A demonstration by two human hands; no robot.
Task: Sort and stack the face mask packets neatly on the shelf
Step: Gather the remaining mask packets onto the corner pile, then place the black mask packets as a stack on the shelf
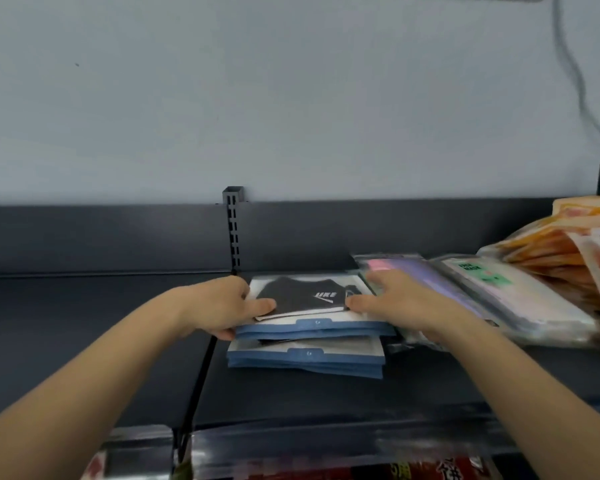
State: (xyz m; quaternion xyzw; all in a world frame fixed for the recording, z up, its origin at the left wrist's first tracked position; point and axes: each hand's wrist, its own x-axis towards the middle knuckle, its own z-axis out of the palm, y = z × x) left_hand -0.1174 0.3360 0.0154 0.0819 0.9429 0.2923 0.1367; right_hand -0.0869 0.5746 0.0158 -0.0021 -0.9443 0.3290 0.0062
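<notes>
Dark shelf [84, 323], centre frame: squaring mask packets [312, 325].
My left hand [219, 306] pinches their edge; my right hand [395, 299], fingers straight, presses opposite to align.

A stack of face mask packets [305, 355] lies mid-shelf [84, 341], with its upper packets [312, 306] set further back on the lower ones. The left hand [219, 306] holds their left edge and the right hand [395, 299] touches their right edge. Overlapping packets [499, 296] lie to the right, then a heap [551, 247]. A slotted upright [234, 230] stands behind.
</notes>
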